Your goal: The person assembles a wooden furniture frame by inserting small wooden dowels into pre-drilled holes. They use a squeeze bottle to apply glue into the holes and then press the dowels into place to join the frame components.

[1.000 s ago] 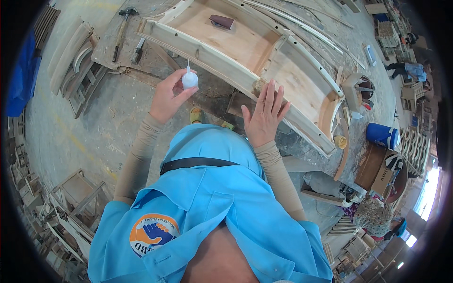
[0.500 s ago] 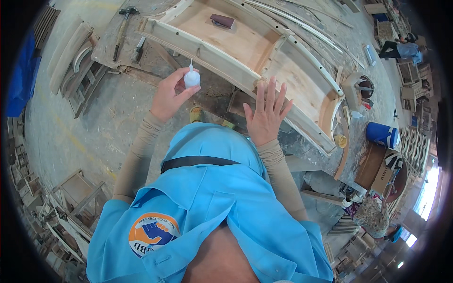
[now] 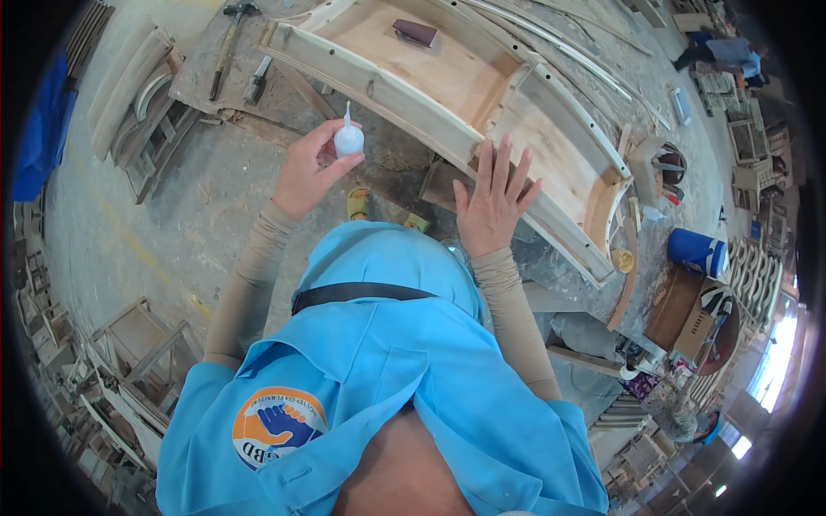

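Upright in my left hand [image 3: 311, 168] is a small white squeeze bottle [image 3: 348, 140] with a thin nozzle pointing up; fingers and thumb wrap its sides. My right hand [image 3: 495, 198] lies with spread fingers against the near side rail of a curved wooden frame [image 3: 391, 112]. Whether its palm presses on the wood I cannot tell. The frame has two panelled compartments and dark holes along its rails. A folded piece of brown sandpaper [image 3: 415, 33] rests in the left compartment.
A hammer [image 3: 229, 47] and a flat-bladed tool [image 3: 256, 82] lie left of the frame. To the right stand a yellow container [image 3: 622, 260], a blue cooler [image 3: 697, 252] and a cardboard box [image 3: 701, 322]. Curved wooden parts [image 3: 142, 103] lean at the left. Another person [image 3: 727, 56] is far off.
My right hand has shifted slightly to the right along the rail, fingers still spread. The left hand keeps the bottle in nearly the same place. The distant person has changed posture.
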The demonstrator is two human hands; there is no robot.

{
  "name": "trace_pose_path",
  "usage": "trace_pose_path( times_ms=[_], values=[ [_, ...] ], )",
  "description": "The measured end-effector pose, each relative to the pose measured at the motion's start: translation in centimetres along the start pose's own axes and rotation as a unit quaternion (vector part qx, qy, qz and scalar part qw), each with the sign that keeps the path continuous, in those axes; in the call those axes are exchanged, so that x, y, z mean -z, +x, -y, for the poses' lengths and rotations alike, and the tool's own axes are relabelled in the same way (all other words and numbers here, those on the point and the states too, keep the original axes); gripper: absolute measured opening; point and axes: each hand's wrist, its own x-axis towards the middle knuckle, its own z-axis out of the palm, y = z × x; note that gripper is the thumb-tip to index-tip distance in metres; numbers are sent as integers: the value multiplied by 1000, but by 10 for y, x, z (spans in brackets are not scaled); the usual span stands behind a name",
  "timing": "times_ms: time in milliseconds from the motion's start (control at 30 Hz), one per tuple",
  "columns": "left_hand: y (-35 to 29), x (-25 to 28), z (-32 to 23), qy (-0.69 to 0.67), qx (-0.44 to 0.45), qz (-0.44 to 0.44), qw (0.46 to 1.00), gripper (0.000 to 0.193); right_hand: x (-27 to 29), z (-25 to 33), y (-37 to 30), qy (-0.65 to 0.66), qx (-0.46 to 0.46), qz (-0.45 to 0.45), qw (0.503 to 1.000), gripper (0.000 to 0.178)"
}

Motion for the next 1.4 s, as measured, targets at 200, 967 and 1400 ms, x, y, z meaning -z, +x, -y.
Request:
trace_pose_path(
  times_ms=[200, 967, 1400],
  values=[
    [0, 0, -3, -9, -15, -9, 1000, 37, 1, -4, 0, 3, -5, 1, 1000, 80],
    [4, -1, -24, -216, -59, -64, 972, 47, 6, -5, -1, 18, -5, -2, 1000, 78],
    [19, -10, -27, -285, -29, -31, 957, 40, -5, -5, -1, -10, 5, -51, 999, 82]
  ],
)
